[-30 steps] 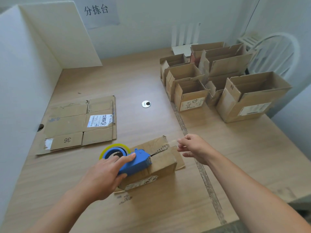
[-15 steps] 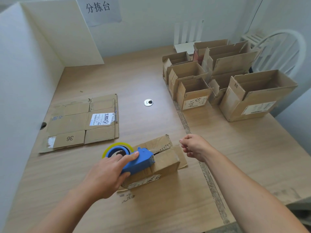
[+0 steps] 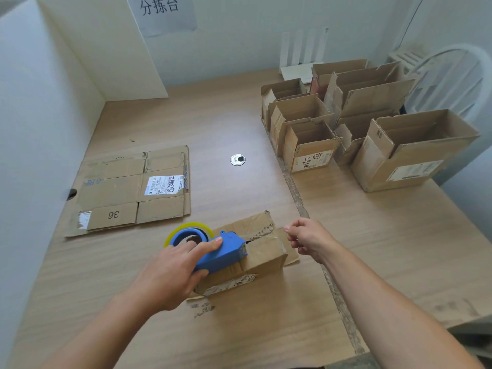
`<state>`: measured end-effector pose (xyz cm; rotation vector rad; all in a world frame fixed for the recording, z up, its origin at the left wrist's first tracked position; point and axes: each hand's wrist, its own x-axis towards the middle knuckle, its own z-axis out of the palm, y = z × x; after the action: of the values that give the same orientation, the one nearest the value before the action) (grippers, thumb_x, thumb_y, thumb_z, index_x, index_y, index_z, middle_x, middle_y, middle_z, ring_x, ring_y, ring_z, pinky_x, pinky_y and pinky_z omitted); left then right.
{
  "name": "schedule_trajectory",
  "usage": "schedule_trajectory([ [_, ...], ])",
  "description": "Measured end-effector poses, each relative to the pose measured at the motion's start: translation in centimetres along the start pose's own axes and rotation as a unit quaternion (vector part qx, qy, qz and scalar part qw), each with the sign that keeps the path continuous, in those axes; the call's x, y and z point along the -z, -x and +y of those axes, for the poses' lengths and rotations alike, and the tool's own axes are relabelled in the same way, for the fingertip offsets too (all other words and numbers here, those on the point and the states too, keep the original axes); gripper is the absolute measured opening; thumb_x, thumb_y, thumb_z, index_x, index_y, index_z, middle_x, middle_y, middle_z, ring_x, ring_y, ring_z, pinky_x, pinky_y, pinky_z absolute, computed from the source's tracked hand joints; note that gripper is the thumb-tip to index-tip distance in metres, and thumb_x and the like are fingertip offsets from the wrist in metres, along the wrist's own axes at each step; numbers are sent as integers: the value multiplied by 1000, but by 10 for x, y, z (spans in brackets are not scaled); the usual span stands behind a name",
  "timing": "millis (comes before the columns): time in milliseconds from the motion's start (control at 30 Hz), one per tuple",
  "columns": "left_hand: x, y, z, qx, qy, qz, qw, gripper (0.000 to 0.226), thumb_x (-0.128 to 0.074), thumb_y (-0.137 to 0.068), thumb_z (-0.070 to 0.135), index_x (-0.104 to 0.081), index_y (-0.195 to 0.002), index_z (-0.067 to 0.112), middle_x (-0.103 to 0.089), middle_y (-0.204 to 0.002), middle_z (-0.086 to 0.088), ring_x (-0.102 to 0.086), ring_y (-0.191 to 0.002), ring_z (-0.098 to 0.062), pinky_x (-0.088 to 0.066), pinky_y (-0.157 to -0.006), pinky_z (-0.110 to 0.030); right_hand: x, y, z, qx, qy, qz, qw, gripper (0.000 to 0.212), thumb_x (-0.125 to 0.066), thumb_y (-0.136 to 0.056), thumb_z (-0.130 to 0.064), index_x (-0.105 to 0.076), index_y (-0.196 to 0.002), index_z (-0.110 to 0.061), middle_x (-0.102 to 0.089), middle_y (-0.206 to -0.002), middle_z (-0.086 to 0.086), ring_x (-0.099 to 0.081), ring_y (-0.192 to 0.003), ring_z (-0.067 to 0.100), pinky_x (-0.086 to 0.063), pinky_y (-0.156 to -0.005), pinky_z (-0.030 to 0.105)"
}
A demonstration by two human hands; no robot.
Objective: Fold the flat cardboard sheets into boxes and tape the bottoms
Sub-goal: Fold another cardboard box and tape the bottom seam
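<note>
A small cardboard box [image 3: 262,258] lies bottom up near the table's front, its two bottom flaps meeting at a dark seam. My left hand [image 3: 170,272] grips a blue tape dispenser [image 3: 221,253] with a yellow-edged roll and presses it onto the left part of that seam. My right hand [image 3: 306,239] hovers just past the box's right end, its fingertips pinched together on what looks like the end of the clear tape, which is barely visible. A flat cardboard sheet [image 3: 130,191] marked 36 lies to the left.
Several open, upright boxes [image 3: 311,146] stand in a group at the back right, the largest [image 3: 410,153] nearest the table's right edge. A round metal grommet [image 3: 237,159] sits mid-table. White partition panels [image 3: 40,107] wall in the left side. A white chair [image 3: 452,75] stands behind the boxes.
The view has shifted slightly. My right hand has drawn a little to the right of the box end. My left hand keeps the dispenser in about the same place on the box.
</note>
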<state>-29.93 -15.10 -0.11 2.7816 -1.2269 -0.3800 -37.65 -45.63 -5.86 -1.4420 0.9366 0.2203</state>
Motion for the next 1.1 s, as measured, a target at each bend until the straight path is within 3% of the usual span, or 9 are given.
schedule_trajectory([
  [267, -3, 1, -4, -9, 17, 6, 1000, 66, -44, -99, 46, 0, -148, 54, -49, -123, 15, -51, -101, -16, -48, -84, -34, -19, -6, 14, -63, -54, -17, 996, 19, -62, -96, -19, -55, -79, -20, -57, -67, 0, -46, -54, 15, -31, -53, 24],
  [333, -3, 2, -3, -12, 7, 10, 1000, 65, -42, -100, 47, 0, -148, 54, -48, -124, 16, -51, -102, -15, -47, -84, -33, -22, -2, 12, -75, -55, -19, 995, 6, -64, -94, -23, -58, -93, -22, -59, -69, 0, -48, -56, 15, -35, -55, 25],
  [400, -3, 2, -3, -12, 4, 10, 1000, 66, -43, -99, 47, 0, -149, 54, -48, -124, 16, -51, -102, -15, -48, -83, -32, -18, 2, 9, -81, -18, -20, 996, 36, -65, -94, -32, -48, -126, -32, -66, -81, 2, -57, -60, 15, -41, -55, 24],
  [500, -1, 3, -2, -12, 17, 13, 1000, 65, -44, -99, 46, -3, -149, 56, -50, -123, 15, -51, -100, -16, -47, -81, -32, -14, 5, 13, 37, 181, 16, 983, 66, -62, -94, -36, -30, -152, -33, -52, -141, 9, -59, -115, 25, -50, -76, 31],
  [567, 0, 3, -2, -25, 20, 22, 999, 64, -39, -97, 50, 3, -144, 59, -51, -121, 16, -51, -97, -15, -47, -80, -32, -12, 10, 14, 205, 268, 45, 940, 61, -57, -93, -21, -37, -150, -31, -42, -148, 4, -42, -134, 18, -39, -103, 31],
  [667, 1, 4, -1, -43, 26, 29, 998, 60, -21, -85, 61, 10, -136, 62, -55, -120, 16, -54, -95, -16, -49, -77, -34, -5, 21, 6, 378, 296, -43, 876, 63, -55, -85, -22, -43, -145, -33, -29, -156, -8, -13, -148, 9, -20, -119, 35],
  [733, 2, 4, -3, -49, 36, 31, 998, 61, -21, -82, 62, 6, -137, 62, -58, -121, 14, -58, -96, -18, -50, -74, -35, -3, 21, 0, 417, 375, -117, 820, 73, -62, -85, -44, -30, -150, -43, -8, -163, -17, 13, -149, 3, -11, -119, 37],
  [833, 2, 4, -6, -68, 47, 38, 996, 64, -39, -88, 53, -3, -141, 60, -61, -123, 11, -62, -97, -20, -50, -72, -33, -7, 7, -8, 416, 497, -166, 743, 93, -62, -78, -72, -10, -153, -51, 11, -163, -22, 28, -145, 2, -7, -114, 38],
  [1100, 19, 2, -12, -83, 52, 37, 994, 65, -37, -83, 55, -11, -142, 64, -65, -118, 14, -64, -96, -17, -52, -70, -33, -14, -20, 16, 497, 446, -140, 731, 79, -41, -80, -84, -30, -145, -41, -19, -163, -7, 1, -152, 12, -19, -122, 43],
])
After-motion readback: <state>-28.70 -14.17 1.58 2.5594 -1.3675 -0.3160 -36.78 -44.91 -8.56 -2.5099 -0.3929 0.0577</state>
